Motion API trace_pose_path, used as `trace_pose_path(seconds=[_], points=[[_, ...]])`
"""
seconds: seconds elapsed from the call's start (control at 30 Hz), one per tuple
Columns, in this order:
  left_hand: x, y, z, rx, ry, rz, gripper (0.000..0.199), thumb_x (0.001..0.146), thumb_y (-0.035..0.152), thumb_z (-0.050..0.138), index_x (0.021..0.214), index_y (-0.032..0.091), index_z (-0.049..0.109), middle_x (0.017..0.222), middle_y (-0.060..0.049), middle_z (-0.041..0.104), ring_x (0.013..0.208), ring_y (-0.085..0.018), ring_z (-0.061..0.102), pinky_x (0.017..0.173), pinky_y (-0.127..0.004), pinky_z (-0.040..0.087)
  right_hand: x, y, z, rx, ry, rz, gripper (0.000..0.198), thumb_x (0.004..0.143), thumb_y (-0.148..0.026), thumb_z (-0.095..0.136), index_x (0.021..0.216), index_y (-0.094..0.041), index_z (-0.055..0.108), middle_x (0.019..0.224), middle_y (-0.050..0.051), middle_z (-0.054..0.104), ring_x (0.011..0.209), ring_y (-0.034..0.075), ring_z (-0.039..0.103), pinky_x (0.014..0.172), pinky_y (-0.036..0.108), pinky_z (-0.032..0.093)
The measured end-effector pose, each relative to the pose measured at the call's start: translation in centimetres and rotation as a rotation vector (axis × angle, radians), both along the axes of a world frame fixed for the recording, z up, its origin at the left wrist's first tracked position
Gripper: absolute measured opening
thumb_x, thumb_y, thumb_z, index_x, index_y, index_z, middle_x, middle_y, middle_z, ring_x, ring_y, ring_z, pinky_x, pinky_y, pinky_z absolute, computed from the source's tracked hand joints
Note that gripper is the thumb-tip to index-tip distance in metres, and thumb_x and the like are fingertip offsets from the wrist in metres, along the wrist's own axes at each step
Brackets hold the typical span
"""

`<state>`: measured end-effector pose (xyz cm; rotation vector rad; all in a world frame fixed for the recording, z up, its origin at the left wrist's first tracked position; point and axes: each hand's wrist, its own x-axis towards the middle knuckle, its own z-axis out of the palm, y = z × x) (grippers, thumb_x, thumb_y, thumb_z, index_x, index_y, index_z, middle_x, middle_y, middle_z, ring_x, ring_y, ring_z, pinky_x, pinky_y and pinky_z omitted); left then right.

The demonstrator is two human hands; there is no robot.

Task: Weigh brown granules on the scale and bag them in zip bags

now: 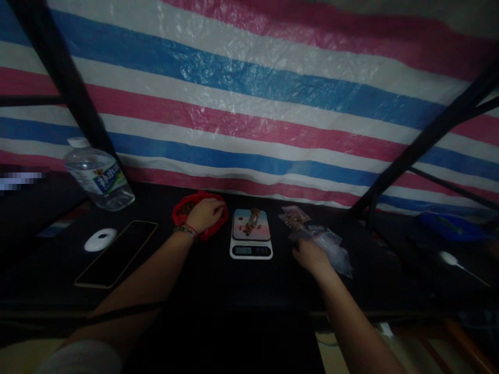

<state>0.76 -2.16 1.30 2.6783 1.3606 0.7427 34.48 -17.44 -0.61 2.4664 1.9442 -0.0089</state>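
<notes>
The left hand [206, 214] is curled, its fingers [219, 212] bent down into a red bag [183, 210] that lies open on the dark counter [202, 280]; the fingers seem to be closed on something inside it, though the dim light hides what. A beaded band sits on that wrist. The right hand [310, 255] has its fingers closed on the near end of a bundle of clear plastic bags [329, 246], which trails off toward two o'clock from the hand; one small bag at the far end holds brownish pieces.

Between the two hands, at about twelve o'clock from the person, stands a small kitchen scale [251, 236] with a pink-and-blue platform and a white base with a display strip. A few brown bits [249, 224] lie scattered on the platform. The red bag is just beside the scale at its nine o'clock, the plastic bags near it at three o'clock.

Farther out at nine o'clock lies a phone [117, 253], face up and dark, with a white round disc [100, 239] just beyond it. At ten o'clock a clear water bottle [99, 176] stands tilted in view, capped in white. A striped tarp [249, 93] in red, white and blue hangs behind the counter.
</notes>
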Motion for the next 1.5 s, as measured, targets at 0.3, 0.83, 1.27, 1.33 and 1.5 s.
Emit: trace_pose_path(seconds=[0.3, 0.83, 1.27, 1.33, 1.5], points=[[3.5, -2.4, -1.0, 0.063, 0.038, -0.129, 0.035, 0.081, 0.014, 0.044, 0.106, 0.021, 0.068, 0.112, -0.008, 0.064, 0.105, -0.022, 0.055, 0.096, -0.038, 0.041, -1.7, -1.8, -0.4, 0.122, -0.164, 0.127, 0.026, 0.086, -0.016, 0.044, 0.083, -0.015, 0.069, 0.09, 0.016, 0.07, 0.1, 0.028, 0.062, 0.09, 0.039, 0.043], [4.1, -2.9, -1.5, -0.186, -0.608, -0.343, 0.037, 0.091, 0.034, 0.042, 0.116, 0.016, 0.062, 0.113, -0.012, 0.064, 0.105, -0.024, 0.058, 0.094, -0.042, 0.044, -6.0, 3.4, 5.4, 0.61, 1.489, 0.203, 0.027, 0.078, -0.048, 0.057, 0.078, -0.021, 0.053, 0.07, 0.0, 0.064, 0.051, 0.014, 0.059, 0.037, 0.02, 0.035], [5.0, -4.3, -0.9, -0.797, -1.176, -0.399, 0.033, 0.071, 0.044, 0.071, 0.073, 0.011, 0.065, 0.059, -0.001, 0.062, 0.05, -0.01, 0.054, 0.052, -0.022, 0.044, -11.0, 8.1, 1.1, 0.805, 1.565, 0.172, 0.034, 0.079, -0.045, 0.059, 0.102, -0.02, 0.056, 0.075, -0.001, 0.062, 0.044, 0.008, 0.049, 0.037, 0.02, 0.036], [5.1, -4.2, -1.0, -0.703, -1.18, -0.323, 0.033, 0.072, 0.045, 0.069, 0.073, 0.012, 0.064, 0.062, -0.001, 0.063, 0.052, -0.01, 0.055, 0.053, -0.022, 0.044, -10.6, 7.4, 0.9, 1.012, 1.284, 0.211, 0.032, 0.082, -0.039, 0.058, 0.108, -0.02, 0.057, 0.085, 0.002, 0.061, 0.055, 0.01, 0.054, 0.05, 0.024, 0.046], [5.1, -4.2, -1.1, -0.406, -1.103, -0.225, 0.028, 0.082, 0.041, 0.059, 0.075, 0.014, 0.061, 0.066, -0.001, 0.064, 0.059, -0.012, 0.057, 0.058, -0.023, 0.046, -11.2, 6.1, 1.2, 0.958, 0.771, 0.545, 0.023, 0.081, -0.028, 0.061, 0.103, -0.022, 0.065, 0.101, 0.009, 0.062, 0.089, 0.02, 0.061, 0.075, 0.035, 0.053]])
